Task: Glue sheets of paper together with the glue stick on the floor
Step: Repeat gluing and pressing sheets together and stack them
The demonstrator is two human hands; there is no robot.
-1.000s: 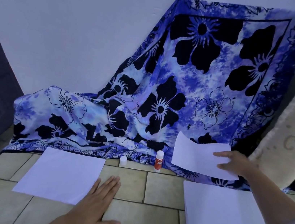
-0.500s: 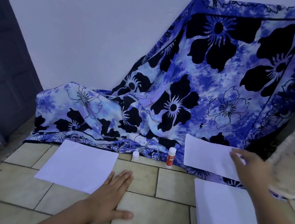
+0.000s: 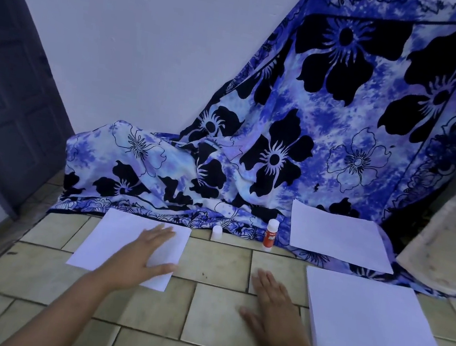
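Floor (image 3: 209, 317): tiled, with everything laid out on it and both hands down low.
Cloth (image 3: 300, 130): blue and flowered, draped down the wall onto the far tiles.
Paper stack (image 3: 375, 325): lies on the right, just beside the right hand, and nobody touches it.
Sheet on cloth (image 3: 337, 238): a single sheet on the hem beyond the stack, lying free.
Left sheet (image 3: 111, 241): flat on the tiles and pinned. It looks like the base sheet being steadied for glue, so the next move calls for a reach forward to the glue stick.
Left hand (image 3: 144, 258): fingers (image 3: 163, 231) straight and spread wide, pressing the sheet's right half and gripping nothing.
Right hand (image 3: 274, 311): palm down on bare tile between left sheet and stack, fingers (image 3: 262, 277) straight and empty.
Glue stick (image 3: 271, 234): upright at the cloth's edge, seemingly uncapped, well apart from both hands.
Cap (image 3: 217, 233): small and white, near the stick's left.
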